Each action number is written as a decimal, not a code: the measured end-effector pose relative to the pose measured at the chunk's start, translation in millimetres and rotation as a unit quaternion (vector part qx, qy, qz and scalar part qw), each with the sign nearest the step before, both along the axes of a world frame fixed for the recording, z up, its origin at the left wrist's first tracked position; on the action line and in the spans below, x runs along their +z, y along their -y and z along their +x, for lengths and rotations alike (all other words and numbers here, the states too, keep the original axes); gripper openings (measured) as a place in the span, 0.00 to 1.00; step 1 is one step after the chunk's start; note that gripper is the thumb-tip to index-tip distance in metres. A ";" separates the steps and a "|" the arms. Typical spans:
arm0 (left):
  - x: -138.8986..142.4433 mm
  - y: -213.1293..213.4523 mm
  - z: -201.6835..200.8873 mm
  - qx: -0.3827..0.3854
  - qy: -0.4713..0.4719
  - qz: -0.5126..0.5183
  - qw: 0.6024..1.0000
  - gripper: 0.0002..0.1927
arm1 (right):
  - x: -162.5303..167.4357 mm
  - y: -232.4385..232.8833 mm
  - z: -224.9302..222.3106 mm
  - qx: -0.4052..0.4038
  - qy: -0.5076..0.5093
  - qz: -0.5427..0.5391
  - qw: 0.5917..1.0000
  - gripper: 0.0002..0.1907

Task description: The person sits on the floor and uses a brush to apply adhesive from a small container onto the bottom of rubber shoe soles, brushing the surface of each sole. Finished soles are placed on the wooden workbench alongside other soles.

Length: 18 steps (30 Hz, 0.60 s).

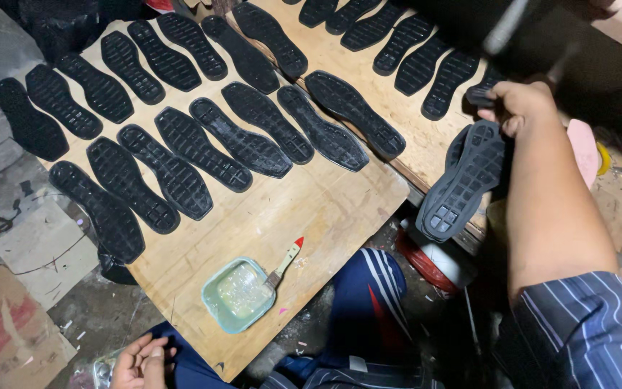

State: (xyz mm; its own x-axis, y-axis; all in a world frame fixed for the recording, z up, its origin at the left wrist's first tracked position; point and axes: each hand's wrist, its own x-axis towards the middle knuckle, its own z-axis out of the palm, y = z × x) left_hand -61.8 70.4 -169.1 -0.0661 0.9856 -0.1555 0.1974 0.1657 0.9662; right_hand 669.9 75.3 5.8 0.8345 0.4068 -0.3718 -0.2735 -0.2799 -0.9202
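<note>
I am stretching my right hand (518, 106) far right, fingers pinching a sole (463, 181); my left hand (140, 360) is resting near, fingers curled.

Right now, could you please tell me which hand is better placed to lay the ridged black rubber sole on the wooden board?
Right hand: it grips the ridged black rubber sole beside the wooden board; left hand rests low.

We wear a dark blue shirt with thin white stripes, its short sleeve (584, 324) ending above the elbow, leaving our forearms bare. Our navy track trousers (361, 302) carry white side stripes and a red patch at the knee.
</note>
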 end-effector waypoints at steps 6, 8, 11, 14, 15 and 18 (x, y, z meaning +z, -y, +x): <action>4.8 6.7 2.4 0.002 0.002 0.032 0.999 0.22 | 6.4 -2.8 -10.6 0.044 0.072 -0.218 0.972 0.10; 6.1 5.4 4.2 0.000 0.014 0.033 0.999 0.22 | 10.0 -0.9 -15.0 0.027 0.092 -0.184 0.978 0.11; 9.1 5.6 7.3 -0.008 0.008 0.048 0.999 0.22 | 16.0 4.7 -16.5 0.046 0.099 -0.227 0.968 0.12; 14.7 12.2 7.8 -0.013 0.015 0.041 0.999 0.22 | 18.3 14.2 -20.1 0.038 0.156 -0.072 0.984 0.08; 18.2 14.8 8.2 -0.014 0.022 0.035 0.999 0.21 | 18.0 18.3 -24.0 0.036 0.151 0.000 0.988 0.07; 26.5 22.3 14.9 0.016 -0.017 0.034 0.999 0.19 | 22.5 32.1 -45.3 0.024 0.099 0.204 0.974 0.02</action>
